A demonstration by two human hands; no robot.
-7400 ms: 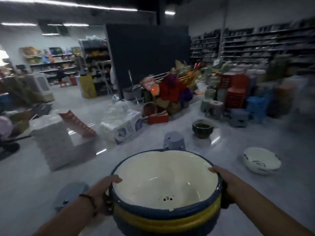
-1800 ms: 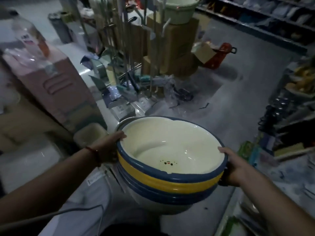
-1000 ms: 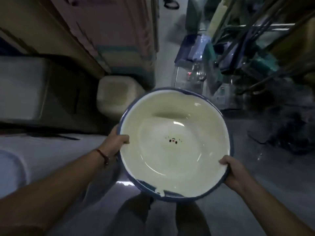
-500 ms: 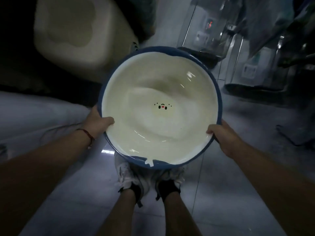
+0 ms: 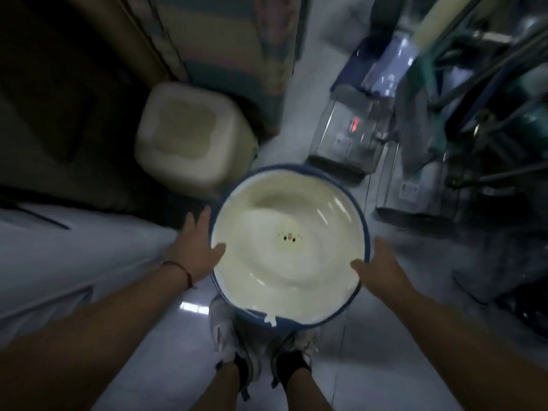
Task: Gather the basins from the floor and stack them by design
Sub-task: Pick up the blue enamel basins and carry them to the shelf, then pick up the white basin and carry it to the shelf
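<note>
looking straight down at a cream basin with a blue rim and a tiny face printed at its centre, sitting low just in front of two white shoes on the pale tiled floor. nearest rim overlapping the toes of the shoes. possibly more than one basin nested here, but only the top one showing from this angle.

left hand at the basin's left rim, fingers stretched out straight and spread, thumb tip laid over the rim edge, not curled round it. thin red cord around that wrist.

right hand at the right rim, fingers loose and extended, thumb pointing in over the edge; blurred, so contact with the rim hard to confirm. no grip visible on either side.

beige tub just beyond the basin to the upper left, near but apart. striped carton behind the tub. clear wrapped packages to the upper right, with a cluster of long poles further right, all smeared by motion.
</note>
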